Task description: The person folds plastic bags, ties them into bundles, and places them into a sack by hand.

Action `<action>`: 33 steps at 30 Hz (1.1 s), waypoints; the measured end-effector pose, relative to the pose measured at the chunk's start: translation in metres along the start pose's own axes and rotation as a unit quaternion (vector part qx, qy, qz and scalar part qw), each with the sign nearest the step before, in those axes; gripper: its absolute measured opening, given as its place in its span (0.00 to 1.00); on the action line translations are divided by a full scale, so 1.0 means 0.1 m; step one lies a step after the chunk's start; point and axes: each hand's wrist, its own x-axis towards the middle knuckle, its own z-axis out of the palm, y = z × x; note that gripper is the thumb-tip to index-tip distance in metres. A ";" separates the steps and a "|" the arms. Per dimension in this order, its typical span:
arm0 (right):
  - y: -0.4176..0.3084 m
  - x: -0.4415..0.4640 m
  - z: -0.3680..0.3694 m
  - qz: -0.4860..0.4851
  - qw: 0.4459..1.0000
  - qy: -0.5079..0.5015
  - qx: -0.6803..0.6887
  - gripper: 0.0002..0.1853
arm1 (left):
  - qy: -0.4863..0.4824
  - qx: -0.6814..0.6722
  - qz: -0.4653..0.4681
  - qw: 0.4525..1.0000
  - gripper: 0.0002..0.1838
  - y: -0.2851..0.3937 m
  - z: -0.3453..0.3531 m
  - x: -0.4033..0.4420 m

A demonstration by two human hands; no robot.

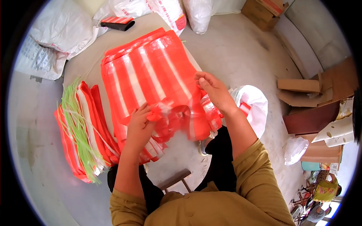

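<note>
A thick stack of red-and-white striped plastic bags (149, 69) lies before me on a low table (81, 62), its near end hanging over the front edge. My left hand (140, 126) is closed on the crumpled near edge of the top bag, with a bit of red plastic by its thumb. At the stack's right edge, the fingers of my right hand (212, 87) are bent together against the plastic; their grip is partly hidden. Between my hands the bag's near edge is rumpled and blurred.
To the left hangs another bundle of striped bags (85, 124) with green plastic strips (77, 130) over it. White sacks (62, 26) stand behind the table. A white bag (254, 107) sits beside my right forearm. Cardboard boxes (260, 15) and people (324, 190) are farther right.
</note>
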 end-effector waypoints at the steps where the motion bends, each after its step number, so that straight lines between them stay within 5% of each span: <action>1: -0.01 0.00 -0.01 0.015 1.000 0.005 -0.003 0.23 | -0.002 -0.015 -0.007 1.000 0.15 0.00 0.00 0.01; 13: 0.03 0.10 0.01 0.056 0.992 -0.046 0.107 0.29 | 0.019 -0.151 -0.076 0.986 0.10 -0.08 -0.03 -0.01; 18: -0.18 -0.13 0.03 -0.021 0.989 -0.106 0.099 0.33 | 0.037 -0.193 -0.100 0.975 0.11 -0.15 -0.01 -0.05; 25: -0.20 -0.16 -0.34 -0.018 0.943 -0.313 0.112 0.40 | 0.008 -0.154 -0.058 0.986 0.11 -0.09 -0.04 -0.05; 33: -0.16 -0.18 -0.39 -0.028 0.937 -0.336 0.088 0.41 | 0.007 -0.045 0.015 0.999 0.11 -0.06 0.01 -0.05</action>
